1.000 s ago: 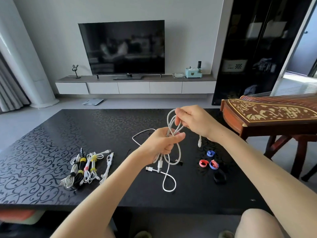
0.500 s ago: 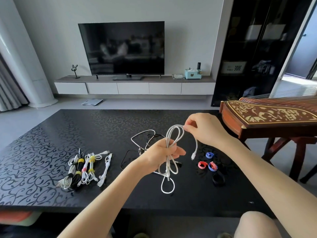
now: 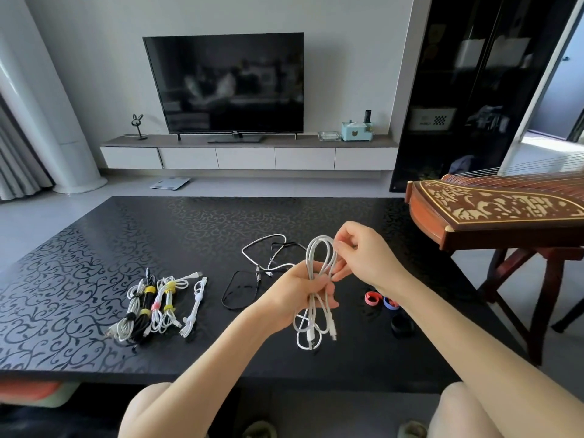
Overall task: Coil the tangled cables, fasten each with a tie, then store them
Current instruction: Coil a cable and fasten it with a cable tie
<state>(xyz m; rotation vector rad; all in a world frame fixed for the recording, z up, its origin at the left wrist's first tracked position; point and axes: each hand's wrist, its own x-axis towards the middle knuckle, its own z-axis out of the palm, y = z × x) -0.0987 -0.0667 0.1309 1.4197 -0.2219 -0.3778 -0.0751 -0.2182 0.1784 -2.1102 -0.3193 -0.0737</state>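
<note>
The right hand [image 3: 366, 257] has come down beside the thin white charging cable [image 3: 319, 279]; the left hand [image 3: 300, 292] clamps its limp, light loops mid-coil.

**What else my headset feed took in**

From my remote seat I saw a dark television [image 3: 227, 85] on a long white cabinet [image 3: 249, 156], a rabbit figurine [image 3: 137, 124] at its left end and a pale blue box [image 3: 356, 131] toward its right. A bathroom scale [image 3: 170, 183] lay on the floor. A carved wooden zither [image 3: 493, 213] stood right.
</note>
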